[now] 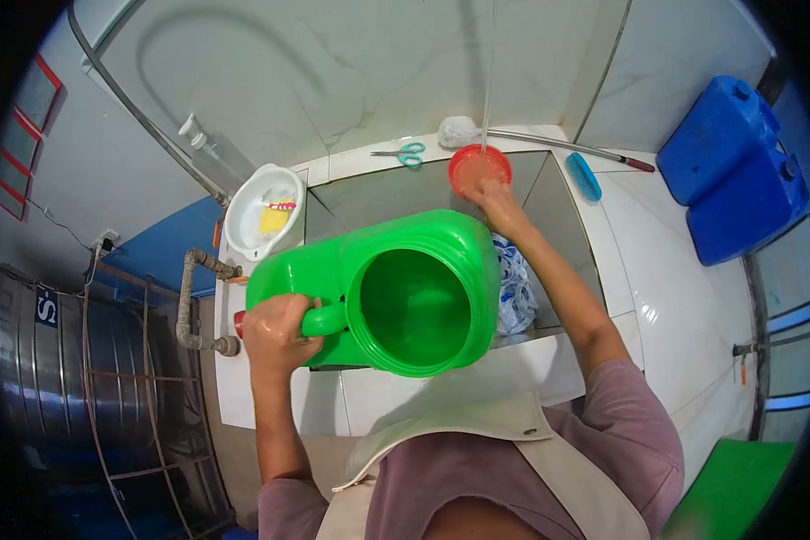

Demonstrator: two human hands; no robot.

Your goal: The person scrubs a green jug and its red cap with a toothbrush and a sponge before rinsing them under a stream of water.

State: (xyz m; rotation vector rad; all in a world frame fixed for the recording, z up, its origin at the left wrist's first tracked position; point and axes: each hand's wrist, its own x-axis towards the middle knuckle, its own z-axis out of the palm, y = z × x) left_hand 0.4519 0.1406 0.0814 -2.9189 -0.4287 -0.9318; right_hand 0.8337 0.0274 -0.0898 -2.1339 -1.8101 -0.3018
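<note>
My left hand [277,331] is wrapped round the handle of a large green jug [423,310], which is tilted with its wide round mouth facing me. The jug lies over the near left part of a tiled basin [369,193]. My right hand [495,202] grips the near rim of a red bowl [466,162] at the basin's far side. A thin stream of water [487,90] falls into the bowl. Blue and white cloth [516,292] lies in the basin, partly hidden by the jug.
A white basin [236,225] holds a yellow sponge [275,219]. Teal scissors [409,155], a long-handled brush [549,142] and a blue brush [583,177] lie on the ledge. Blue jerrycans [720,144] stand right. A pump bottle [218,157], pipe [187,297] and metal tank [72,360] are left.
</note>
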